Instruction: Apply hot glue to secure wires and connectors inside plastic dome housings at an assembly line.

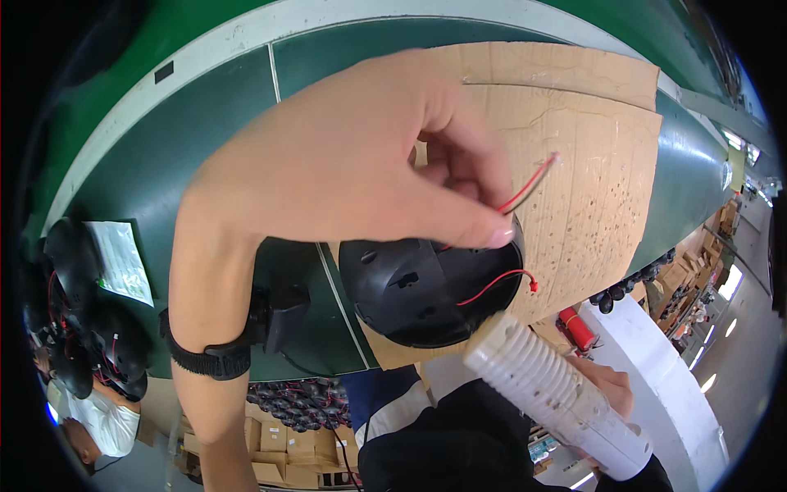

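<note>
Your left hand (369, 156), at the centre of the frame, pinches a red-and-black wire pair (529, 187) between thumb and fingers; its tip points to the upper right. Just below sits the black domed shell (385, 299), at the centre of the frame, partly over the cardboard sheet (574, 213). Your right hand (611, 383), lower right, appears wrapped around a white ribbed cylinder (549, 381), though part of that grip is hidden. The cylinder's near end looks close to the shell's rim; whether the 2 touch, you cannot tell from here.

To work well, keep the pinch light so the thin leads don't kink, and hold the cylinder's end away from the second red lead (496, 283), which lies loose over the shell.
</note>
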The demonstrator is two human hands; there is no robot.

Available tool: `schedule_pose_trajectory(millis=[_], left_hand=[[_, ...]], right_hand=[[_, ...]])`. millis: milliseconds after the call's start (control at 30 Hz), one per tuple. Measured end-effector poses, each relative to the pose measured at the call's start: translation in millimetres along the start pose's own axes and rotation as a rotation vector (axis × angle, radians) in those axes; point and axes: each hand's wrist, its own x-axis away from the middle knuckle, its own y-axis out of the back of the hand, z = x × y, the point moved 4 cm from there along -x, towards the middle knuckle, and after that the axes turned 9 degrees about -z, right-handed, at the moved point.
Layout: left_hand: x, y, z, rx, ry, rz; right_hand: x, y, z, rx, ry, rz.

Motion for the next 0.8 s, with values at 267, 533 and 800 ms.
schedule_pose_trajectory(millis=[267, 533, 800], left_hand=[[-10, -7, 4, 0.027, 0.033, -0.151], [-5, -8, 6, 0.008, 0.039, -0.174], [0, -14, -2, -0.017, 0.104, -0.191]], right_hand=[[-18, -1, 8, 0.061, 0.227, -0.201], [-24, -7, 3, 0.037, 0.186, -0.205], [-32, -8, 13, 0.246, 0.278, -0.115]])
